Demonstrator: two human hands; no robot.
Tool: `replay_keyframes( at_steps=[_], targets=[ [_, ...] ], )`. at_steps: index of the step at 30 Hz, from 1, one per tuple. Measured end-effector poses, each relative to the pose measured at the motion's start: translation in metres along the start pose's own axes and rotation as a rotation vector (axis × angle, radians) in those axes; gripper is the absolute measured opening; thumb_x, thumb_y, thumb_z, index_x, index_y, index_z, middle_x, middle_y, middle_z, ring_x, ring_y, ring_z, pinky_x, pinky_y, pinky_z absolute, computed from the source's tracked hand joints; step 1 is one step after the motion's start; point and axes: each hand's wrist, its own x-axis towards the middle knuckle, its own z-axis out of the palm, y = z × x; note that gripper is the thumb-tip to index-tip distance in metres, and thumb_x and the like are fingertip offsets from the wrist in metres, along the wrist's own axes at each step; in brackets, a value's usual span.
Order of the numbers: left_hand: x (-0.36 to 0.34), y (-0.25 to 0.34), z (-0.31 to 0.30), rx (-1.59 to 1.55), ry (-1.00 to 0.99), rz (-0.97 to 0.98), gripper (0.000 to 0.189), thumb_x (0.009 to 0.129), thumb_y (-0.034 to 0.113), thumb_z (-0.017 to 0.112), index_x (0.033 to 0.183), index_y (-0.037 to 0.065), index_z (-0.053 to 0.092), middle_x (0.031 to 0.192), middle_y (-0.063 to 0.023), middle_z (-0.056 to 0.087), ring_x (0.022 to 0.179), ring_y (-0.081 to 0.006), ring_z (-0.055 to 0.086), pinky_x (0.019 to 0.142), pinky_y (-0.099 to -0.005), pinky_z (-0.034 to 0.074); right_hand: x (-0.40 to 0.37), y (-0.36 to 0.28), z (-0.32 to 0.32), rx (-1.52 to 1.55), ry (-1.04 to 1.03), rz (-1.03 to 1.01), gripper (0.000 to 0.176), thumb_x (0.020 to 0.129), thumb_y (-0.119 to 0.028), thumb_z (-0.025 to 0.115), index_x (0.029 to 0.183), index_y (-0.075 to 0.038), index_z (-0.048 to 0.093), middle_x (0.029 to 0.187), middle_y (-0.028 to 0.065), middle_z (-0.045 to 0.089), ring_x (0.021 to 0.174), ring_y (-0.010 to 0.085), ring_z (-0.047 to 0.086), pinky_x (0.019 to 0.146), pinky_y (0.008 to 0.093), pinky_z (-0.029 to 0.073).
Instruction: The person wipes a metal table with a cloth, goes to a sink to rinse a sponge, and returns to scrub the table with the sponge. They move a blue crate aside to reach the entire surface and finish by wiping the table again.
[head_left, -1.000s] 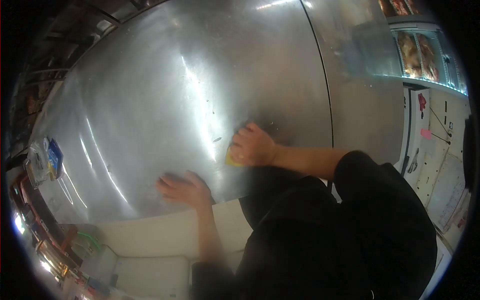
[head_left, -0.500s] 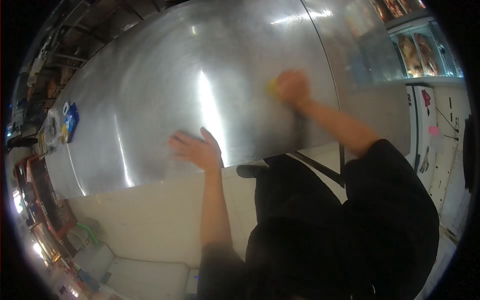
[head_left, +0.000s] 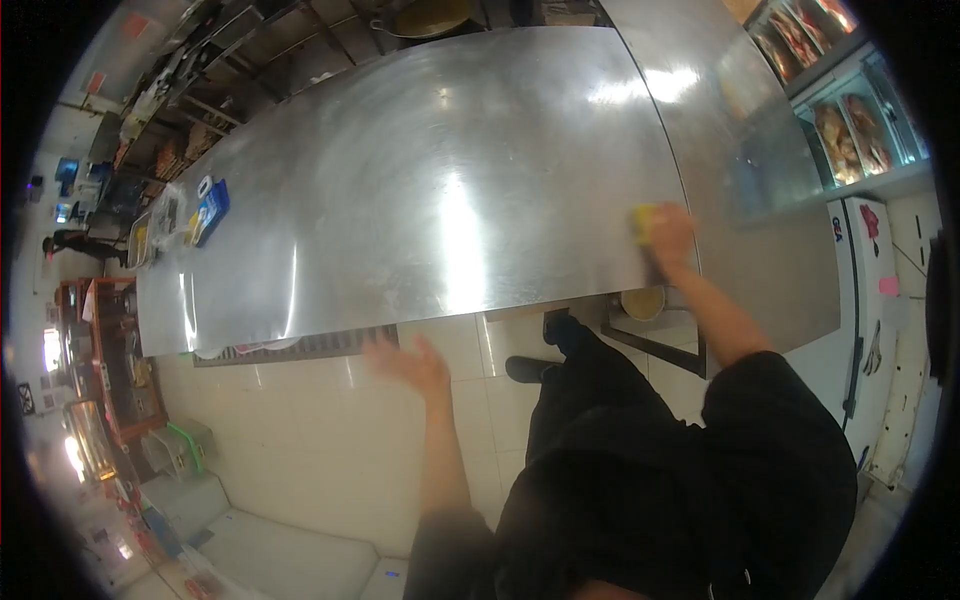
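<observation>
Yellow sponge (head_left: 643,220) sits in the closed grip of the right hand (head_left: 671,234) at the steel table (head_left: 420,180) edge, right side; flat, even pressure seems best. Left hand (head_left: 410,362) hovers spread, empty.

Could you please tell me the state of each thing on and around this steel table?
Table: shiny, streaked with glare.
Sponge: pressed to the table by the right hand.
Left hand: open, empty, off the table.
Blue packet: lying near the table's left end.

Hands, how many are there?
2. The right hand presses a yellow sponge on the steel table; the left hand hangs open over the tiled floor. A distant person's hands are too small to see.
</observation>
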Motion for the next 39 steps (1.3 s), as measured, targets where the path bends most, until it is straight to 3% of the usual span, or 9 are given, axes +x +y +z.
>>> replay_keyframes(
  at_steps=[5, 9, 13, 18, 20, 27, 32, 35, 39],
  targets=[
    [-0.231, -0.156, -0.136, 0.58, -0.159, -0.432, 0.071, 0.091, 0.041, 0.049, 0.141, -0.003, 0.022, 0.144, -0.0323, 0.016, 0.133, -0.0451, 0.018, 0.106, -0.0546, 0.018, 0.0, 0.018, -0.017, -0.145, 0.006, 0.218, 0.028, 0.088, -0.029, 0.046, 0.087, -0.007, 0.063, 0.09, 0.0123, 0.062, 0.085, 0.0308, 0.056, 0.075, 0.0426, 0.041],
    [-0.485, -0.229, -0.225, 0.909, -0.316, -1.412, 0.07, 0.089, 0.04, 0.053, 0.138, -0.003, 0.027, 0.134, -0.0301, 0.036, 0.124, -0.0463, 0.036, 0.098, -0.0566, 0.033, -0.038, -0.134, 0.002, 0.262, 0.007, -0.12, 0.025, 0.086, -0.027, 0.049, 0.079, -0.006, 0.06, 0.083, 0.0127, 0.059, 0.082, 0.03, 0.054, 0.074, 0.0427, 0.038],
    [-0.532, -0.19, -0.248, 0.51, -0.542, -1.745, 0.063, 0.09, 0.038, 0.052, 0.134, -0.003, 0.032, 0.13, -0.0274, 0.041, 0.116, -0.0421, 0.043, 0.09, -0.0536, 0.038, -0.053, -0.293, -0.012, 0.54, -0.02, -0.397, 0.02, 0.081, -0.025, 0.056, 0.08, -0.005, 0.06, 0.084, 0.0122, 0.059, 0.078, 0.0304, 0.053, 0.07, 0.0433, 0.037],
    [-0.473, -0.217, -0.176, -0.417, 0.07, -1.904, 0.055, 0.092, 0.036, 0.05, 0.129, -0.002, 0.037, 0.125, -0.0239, 0.047, 0.105, -0.0369, 0.052, 0.081, -0.0499, 0.045, -0.031, -0.351, 0.007, 0.561, 0.059, -0.46, 0.02, 0.08, -0.025, 0.058, 0.079, -0.005, 0.061, 0.086, 0.014, 0.059, 0.082, 0.0326, 0.054, 0.074, 0.0452, 0.039],
    [-0.405, -0.258, -0.151, -0.752, 0.356, -1.836, 0.052, 0.093, 0.035, 0.049, 0.128, -0.002, 0.039, 0.123, -0.0226, 0.05, 0.101, -0.0348, 0.056, 0.077, -0.0485, 0.048, -0.024, -0.32, 0.024, 0.53, 0.079, -0.341, 0.028, 0.081, -0.028, 0.058, 0.093, -0.003, 0.063, 0.093, 0.0191, 0.06, 0.091, 0.0365, 0.055, 0.082, 0.0454, 0.042],
    [0.106, -0.147, -0.315, -1.273, 0.065, -0.478, 0.052, 0.098, 0.034, 0.039, 0.136, -0.001, 0.032, 0.136, -0.0182, 0.042, 0.125, -0.0269, 0.043, 0.104, -0.0407, 0.032, 0.027, -0.242, 0.059, 0.226, 0.122, 0.037, 0.044, 0.092, -0.04, 0.048, 0.103, 0.001, 0.061, 0.107, 0.0188, 0.061, 0.1, 0.0346, 0.056, 0.086, 0.0405, 0.043],
    [0.242, -0.108, -0.427, -1.311, -0.134, 0.022, 0.056, 0.095, 0.038, 0.042, 0.13, -0.005, 0.037, 0.131, -0.0234, 0.045, 0.121, -0.0325, 0.046, 0.103, -0.0434, 0.033, 0.043, -0.366, -0.057, -0.042, 0.015, 0.612, 0.058, 0.089, -0.048, 0.051, 0.124, -0.002, 0.05, 0.119, 0.0177, 0.057, 0.108, 0.0359, 0.053, 0.093, 0.0413, 0.04],
    [0.292, -0.125, -0.479, -1.154, -0.152, 0.163, 0.057, 0.092, 0.04, 0.048, 0.125, -0.007, 0.044, 0.124, -0.0258, 0.051, 0.118, -0.0355, 0.049, 0.102, -0.0453, 0.034, 0.072, -0.437, -0.018, 0.14, 0.156, 0.289, 0.051, 0.089, -0.038, 0.056, 0.124, -0.002, 0.05, 0.122, 0.0182, 0.055, 0.112, 0.0344, 0.052, 0.096, 0.0398, 0.039],
    [0.33, -0.186, -0.529, -0.989, -0.003, 0.194, 0.05, 0.089, 0.038, 0.05, 0.116, -0.005, 0.055, 0.115, -0.0286, 0.057, 0.112, -0.0382, 0.054, 0.099, -0.047, 0.036, 0.053, -0.733, -0.124, 1.351, -0.566, -0.338, 0.037, 0.091, -0.02, 0.054, 0.121, 0.001, 0.052, 0.119, 0.0141, 0.057, 0.113, 0.0249, 0.053, 0.099, 0.0361, 0.038]
  ],
)
